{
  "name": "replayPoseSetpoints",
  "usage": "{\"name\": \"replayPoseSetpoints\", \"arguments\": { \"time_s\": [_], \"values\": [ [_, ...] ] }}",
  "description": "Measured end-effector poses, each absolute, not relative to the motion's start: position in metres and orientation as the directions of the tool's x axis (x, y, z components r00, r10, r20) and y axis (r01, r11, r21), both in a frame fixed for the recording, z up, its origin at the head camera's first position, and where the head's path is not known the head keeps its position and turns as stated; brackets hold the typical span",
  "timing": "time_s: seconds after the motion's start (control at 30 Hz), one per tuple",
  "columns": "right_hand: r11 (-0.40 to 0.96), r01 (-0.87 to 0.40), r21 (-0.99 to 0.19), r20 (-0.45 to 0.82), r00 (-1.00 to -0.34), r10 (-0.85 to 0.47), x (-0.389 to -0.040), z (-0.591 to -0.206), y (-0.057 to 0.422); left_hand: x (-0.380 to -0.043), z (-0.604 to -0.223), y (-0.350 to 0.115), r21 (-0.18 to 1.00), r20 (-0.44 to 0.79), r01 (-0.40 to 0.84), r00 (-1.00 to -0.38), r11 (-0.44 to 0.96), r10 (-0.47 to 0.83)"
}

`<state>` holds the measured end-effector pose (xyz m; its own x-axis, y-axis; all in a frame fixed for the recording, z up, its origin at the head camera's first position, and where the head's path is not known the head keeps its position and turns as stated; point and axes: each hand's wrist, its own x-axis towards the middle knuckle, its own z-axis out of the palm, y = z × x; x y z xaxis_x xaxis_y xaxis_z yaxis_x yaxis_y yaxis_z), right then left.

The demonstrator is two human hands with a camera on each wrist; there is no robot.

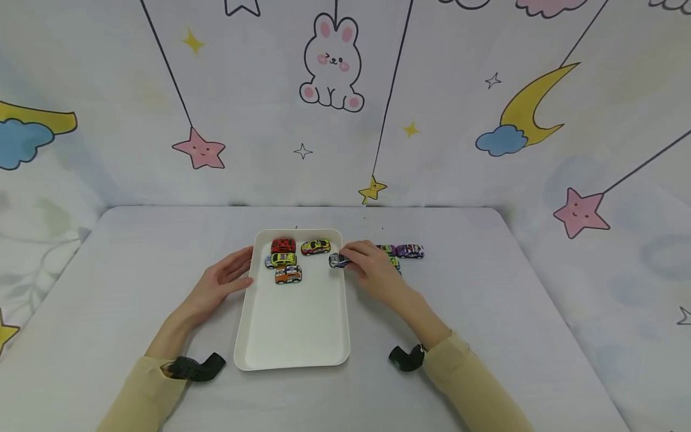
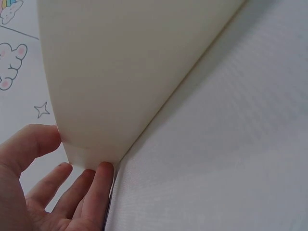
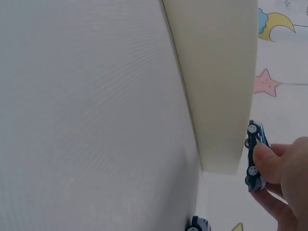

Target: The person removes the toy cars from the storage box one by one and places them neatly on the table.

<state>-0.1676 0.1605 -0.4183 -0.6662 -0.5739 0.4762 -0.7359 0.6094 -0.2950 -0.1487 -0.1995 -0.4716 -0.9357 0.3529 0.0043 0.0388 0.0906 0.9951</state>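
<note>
Pinching a dark toy car [image 1: 337, 260]: the right hand [image 1: 372, 267], thumb and fingers closed about its body, the wheels visible in the right wrist view.
Position of the dark toy car: over the right rim of the white tray [image 1: 294, 324], toward the tray's far end.
Left hand [image 1: 218, 282]: thumb and extended fingers spread apart, their tips touching the tray's left side wall.
Cars in the tray, left column: a red car [image 1: 283, 245] farthest, a yellow-green car [image 1: 281, 260] in the middle, an orange-and-white car [image 1: 288, 275] nearest the person.
Car in the tray, to their right: a yellow-and-red car [image 1: 315, 247], between the column and the dark toy car.
Cars beside the tray: a purple car [image 1: 410, 251] to the right of the right hand, and green-marked cars [image 1: 386, 248] next to it, partly hidden by that hand.
Surface [image 1: 459, 360]: white, carrying the tray and the outlying cars.
Wrists: black devices [image 1: 197, 367] at the cuffs of beige sleeves [image 1: 143, 390].
Backdrop [image 1: 259, 90]: pale cloth printed with a rabbit [image 1: 333, 66], stars, moons and clouds.
</note>
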Motion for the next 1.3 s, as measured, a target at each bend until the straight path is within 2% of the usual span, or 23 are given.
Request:
{"name": "replayPoseSetpoints", "arguments": {
  "time_s": [0.23, 0.53, 0.8, 1.3],
  "values": [
    [0.613, -0.733, -0.295, 0.49, -0.667, -0.562, -0.166, -0.421, 0.173, -0.149, -0.471, -0.199, 0.995, 0.003, 0.039, -0.935, 0.097, 0.354],
    [0.629, -0.703, -0.332, 0.487, -0.699, -0.524, -0.161, -0.424, 0.191, -0.148, -0.471, -0.198, 0.996, 0.007, 0.038, -0.935, 0.081, 0.354],
    [0.613, -0.709, -0.348, 0.535, -0.687, -0.492, -0.162, -0.426, 0.212, -0.148, -0.469, -0.198, 0.995, 0.018, 0.051, -0.932, 0.082, 0.362],
    [0.646, -0.677, -0.354, 0.536, -0.712, -0.454, -0.162, -0.438, 0.241, -0.15, -0.475, -0.201, 0.995, 0.032, 0.064, -0.927, 0.073, 0.373]
  ]
}}
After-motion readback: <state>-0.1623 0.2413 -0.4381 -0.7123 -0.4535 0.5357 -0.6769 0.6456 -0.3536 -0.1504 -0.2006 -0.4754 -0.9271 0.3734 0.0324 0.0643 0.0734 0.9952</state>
